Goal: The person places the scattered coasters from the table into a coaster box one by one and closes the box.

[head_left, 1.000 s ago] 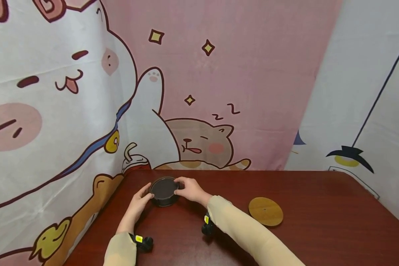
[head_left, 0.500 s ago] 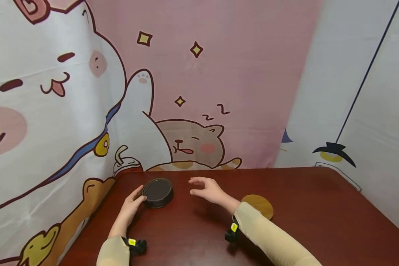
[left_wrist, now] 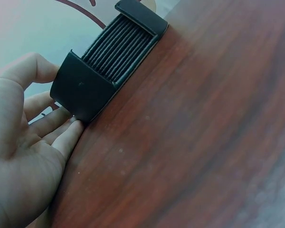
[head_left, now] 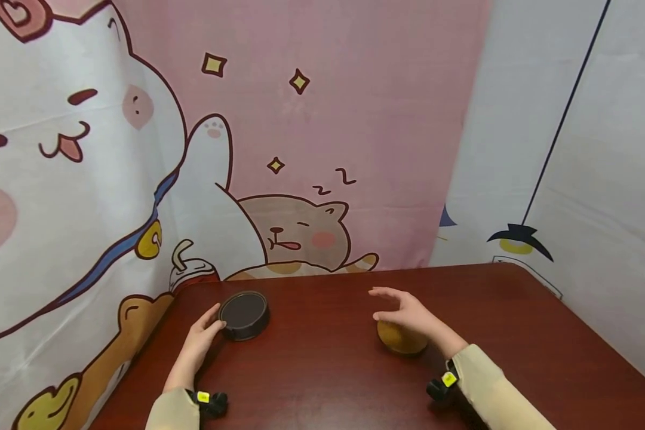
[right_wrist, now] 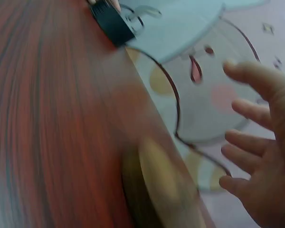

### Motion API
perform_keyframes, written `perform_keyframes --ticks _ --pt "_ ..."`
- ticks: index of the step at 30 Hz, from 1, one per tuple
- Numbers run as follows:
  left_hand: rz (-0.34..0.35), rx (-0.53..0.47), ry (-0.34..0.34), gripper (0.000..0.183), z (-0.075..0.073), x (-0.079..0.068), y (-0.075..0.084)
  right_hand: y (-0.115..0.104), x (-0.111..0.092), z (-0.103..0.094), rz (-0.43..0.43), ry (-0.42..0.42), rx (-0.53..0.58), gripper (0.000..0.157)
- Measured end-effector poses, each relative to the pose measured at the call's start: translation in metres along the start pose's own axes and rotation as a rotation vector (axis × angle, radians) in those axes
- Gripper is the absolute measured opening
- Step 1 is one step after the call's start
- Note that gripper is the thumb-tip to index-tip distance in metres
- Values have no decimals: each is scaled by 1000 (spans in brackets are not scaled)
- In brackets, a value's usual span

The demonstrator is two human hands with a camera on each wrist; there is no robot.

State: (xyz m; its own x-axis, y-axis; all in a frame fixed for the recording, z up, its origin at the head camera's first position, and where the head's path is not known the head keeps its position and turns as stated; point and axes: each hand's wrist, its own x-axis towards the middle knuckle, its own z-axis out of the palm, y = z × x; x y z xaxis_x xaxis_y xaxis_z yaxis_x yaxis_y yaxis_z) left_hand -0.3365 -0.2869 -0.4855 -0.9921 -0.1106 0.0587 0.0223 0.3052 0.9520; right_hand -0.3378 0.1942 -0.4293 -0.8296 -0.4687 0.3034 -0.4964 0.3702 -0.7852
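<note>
A round black coaster holder [head_left: 244, 313] stands on the left of the table. In the left wrist view its side has a gap showing several stacked black coasters [left_wrist: 118, 50]. My left hand [head_left: 196, 343] holds the holder by its left side, thumb and fingers spread around the curved wall. My right hand [head_left: 411, 313] hovers above a round wooden disc [head_left: 402, 340], thumb and fingers apart, nothing between them. In the head view that hand covers part of the disc. The disc [right_wrist: 166, 190] is blurred in the right wrist view.
The reddish-brown table [head_left: 312, 370] reaches back to a cartoon-printed cloth [head_left: 398, 119] hanging behind it and along its left side. A small black camera [head_left: 212, 405] is strapped on the left wrist, another [head_left: 441, 385] on the right.
My right hand has let go of the coaster holder and moved right, over the wooden disc. The left hand has stayed at the holder. The head view has turned right.
</note>
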Motion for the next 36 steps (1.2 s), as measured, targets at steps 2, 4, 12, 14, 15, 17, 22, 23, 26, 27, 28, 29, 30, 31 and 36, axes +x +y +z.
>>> perform_keyframes --ticks 2,4,12,14,15,17,22,23,26,27,28,29,30,31,36 --pt "2 -1 -2 59 0 0 0 6 -11 -12 -7 -33 -24 58" --pt "4 -7 -3 59 0 1 -1 17 -19 -22 -23 -62 -19 65" --pt "15 -12 2 59 -4 1 -3 72 -32 -36 6 -171 24 79" --pt "13 -13 6 59 -4 1 -4 77 -34 -38 18 -210 35 84" --pt "13 -14 8 59 -4 1 -4 79 -35 -38 31 -231 47 85" --pt "15 -17 8 59 -3 1 -4 80 -38 -38 57 -265 55 89" --pt "25 -13 5 59 -1 2 -2 78 -43 -37 105 -312 37 96" --pt "29 -7 4 59 -1 2 -2 77 -43 -36 103 -315 27 98" --pt "30 6 7 59 -1 3 -2 77 -44 -35 100 -324 -10 101" --pt "30 7 8 59 -1 3 -2 77 -44 -34 101 -324 -23 101" --pt "30 10 8 59 -2 4 -2 77 -44 -34 101 -323 -33 101" --pt "30 11 8 59 -2 4 -1 78 -44 -34 101 -322 -41 101" --pt "29 12 7 58 -2 4 -2 78 -44 -34 101 -323 -47 101" --pt "30 14 9 58 -2 4 -2 79 -44 -34 98 -325 -57 100" --pt "28 18 -1 60 -2 3 -4 83 -45 -32 81 -312 -104 95"
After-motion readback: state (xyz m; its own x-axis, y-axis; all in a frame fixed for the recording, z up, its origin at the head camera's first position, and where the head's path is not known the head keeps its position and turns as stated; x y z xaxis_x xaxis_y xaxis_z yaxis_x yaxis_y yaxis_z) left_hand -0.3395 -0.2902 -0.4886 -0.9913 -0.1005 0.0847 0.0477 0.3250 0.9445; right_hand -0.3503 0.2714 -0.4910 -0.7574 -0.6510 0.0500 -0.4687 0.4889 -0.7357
